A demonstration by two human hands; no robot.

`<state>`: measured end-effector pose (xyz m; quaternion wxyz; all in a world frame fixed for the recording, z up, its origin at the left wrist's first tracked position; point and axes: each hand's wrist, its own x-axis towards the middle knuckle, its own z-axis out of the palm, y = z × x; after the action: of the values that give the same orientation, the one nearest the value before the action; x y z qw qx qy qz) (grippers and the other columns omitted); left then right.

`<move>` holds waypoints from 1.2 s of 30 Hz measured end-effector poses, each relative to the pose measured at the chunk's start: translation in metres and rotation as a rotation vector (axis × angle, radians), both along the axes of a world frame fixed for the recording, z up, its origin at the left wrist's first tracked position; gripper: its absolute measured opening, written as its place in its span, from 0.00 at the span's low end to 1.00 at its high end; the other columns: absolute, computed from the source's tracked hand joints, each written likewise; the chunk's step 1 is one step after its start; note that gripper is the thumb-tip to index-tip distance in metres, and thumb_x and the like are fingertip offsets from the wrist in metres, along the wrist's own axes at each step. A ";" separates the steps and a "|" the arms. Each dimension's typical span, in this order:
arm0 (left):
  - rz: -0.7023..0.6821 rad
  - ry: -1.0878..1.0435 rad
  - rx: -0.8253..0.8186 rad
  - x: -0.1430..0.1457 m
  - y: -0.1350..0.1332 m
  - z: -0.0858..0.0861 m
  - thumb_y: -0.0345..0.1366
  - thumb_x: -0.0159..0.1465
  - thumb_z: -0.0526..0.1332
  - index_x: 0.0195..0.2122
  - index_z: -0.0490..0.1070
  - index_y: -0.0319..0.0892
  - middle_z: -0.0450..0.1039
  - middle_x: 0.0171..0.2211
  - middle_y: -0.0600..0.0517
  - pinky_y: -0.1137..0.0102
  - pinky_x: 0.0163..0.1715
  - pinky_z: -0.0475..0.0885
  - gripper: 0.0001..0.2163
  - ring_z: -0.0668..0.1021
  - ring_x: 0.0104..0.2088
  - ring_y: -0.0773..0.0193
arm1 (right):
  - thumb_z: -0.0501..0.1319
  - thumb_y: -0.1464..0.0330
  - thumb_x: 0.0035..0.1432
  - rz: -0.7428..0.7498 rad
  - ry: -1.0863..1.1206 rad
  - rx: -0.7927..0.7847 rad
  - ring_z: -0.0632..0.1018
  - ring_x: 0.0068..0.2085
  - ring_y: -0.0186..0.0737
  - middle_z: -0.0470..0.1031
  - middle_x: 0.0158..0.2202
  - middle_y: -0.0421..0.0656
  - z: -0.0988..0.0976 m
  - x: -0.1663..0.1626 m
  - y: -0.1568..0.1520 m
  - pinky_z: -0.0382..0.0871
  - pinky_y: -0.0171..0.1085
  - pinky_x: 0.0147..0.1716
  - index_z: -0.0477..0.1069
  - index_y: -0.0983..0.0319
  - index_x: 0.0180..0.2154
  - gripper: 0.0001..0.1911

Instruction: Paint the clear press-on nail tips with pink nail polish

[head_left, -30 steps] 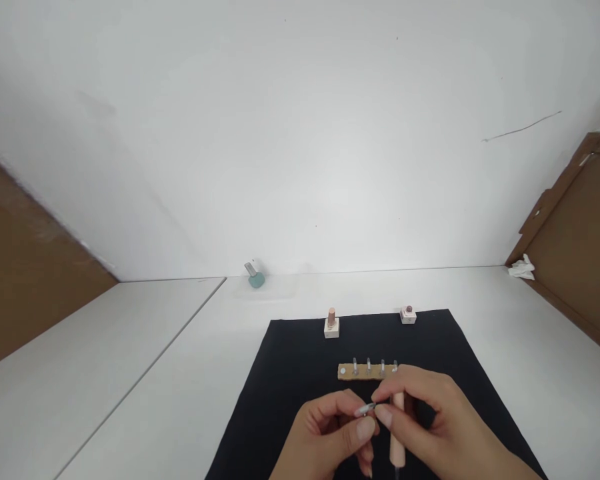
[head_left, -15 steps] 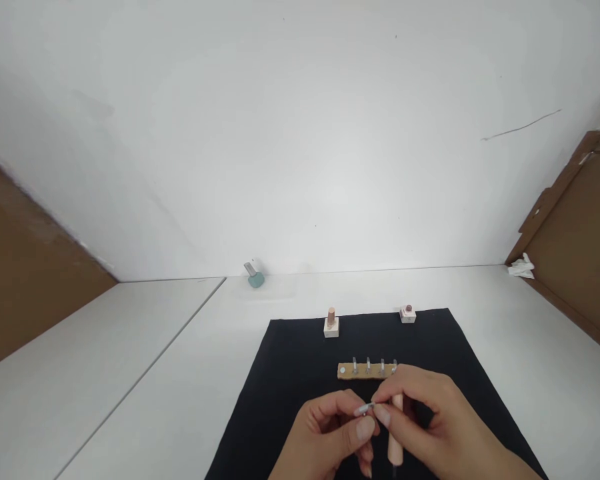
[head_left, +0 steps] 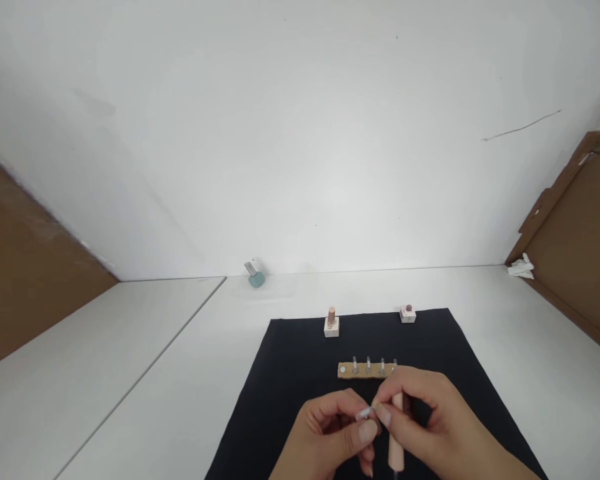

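My left hand [head_left: 325, 430] pinches a small pale false nail [head_left: 364, 413] between thumb and forefinger. From the other side, the thumb and forefinger of my right hand [head_left: 425, 413] close on the nail's far end. Tucked in the same right hand is a nail polish brush [head_left: 396, 453] with a pink cap handle, its dark bristle end pointing down toward me. Just beyond the hands lies a wooden strip [head_left: 349, 375] bearing several upright clear clips and a white dot at its left end; my right fingers cover its right end.
On the black mat [head_left: 290, 360] stand a pale square nail polish bottle [head_left: 331, 328] with a pink cap and an open-topped one [head_left: 408, 315]. A green bottle [head_left: 256, 279] tilts near the wall. Crumpled white tissue [head_left: 521, 268] lies at the right corner.
The false nail and the fingertips holding it have shifted very slightly down and to the right. The brush has dropped a touch lower with my right hand. Everything else is still.
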<state>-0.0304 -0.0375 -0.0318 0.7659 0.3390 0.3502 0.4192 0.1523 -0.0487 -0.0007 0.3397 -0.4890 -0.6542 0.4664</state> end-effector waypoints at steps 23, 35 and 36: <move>0.045 0.115 0.198 -0.002 -0.003 -0.003 0.45 0.52 0.80 0.26 0.86 0.42 0.75 0.27 0.53 0.73 0.25 0.75 0.12 0.77 0.24 0.68 | 0.65 0.57 0.65 0.016 0.063 -0.158 0.65 0.28 0.33 0.66 0.24 0.35 0.004 0.009 0.004 0.59 0.33 0.30 0.76 0.60 0.32 0.15; 0.017 0.096 0.138 -0.001 -0.001 -0.002 0.45 0.51 0.81 0.23 0.84 0.41 0.74 0.24 0.55 0.73 0.25 0.74 0.13 0.76 0.23 0.69 | 0.66 0.57 0.65 0.040 0.117 -0.233 0.65 0.28 0.34 0.66 0.24 0.35 0.004 0.008 0.004 0.59 0.34 0.30 0.74 0.60 0.32 0.14; 0.017 0.091 0.127 -0.001 -0.001 -0.002 0.45 0.51 0.81 0.23 0.83 0.41 0.74 0.23 0.55 0.73 0.25 0.74 0.14 0.75 0.22 0.69 | 0.66 0.57 0.65 0.044 0.122 -0.236 0.65 0.28 0.34 0.66 0.25 0.35 0.004 0.008 0.004 0.59 0.33 0.30 0.75 0.60 0.33 0.14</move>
<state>-0.0312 -0.0389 -0.0342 0.7225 0.4026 0.3604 0.4312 0.1603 -0.0443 0.0031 0.3084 -0.4819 -0.5836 0.5762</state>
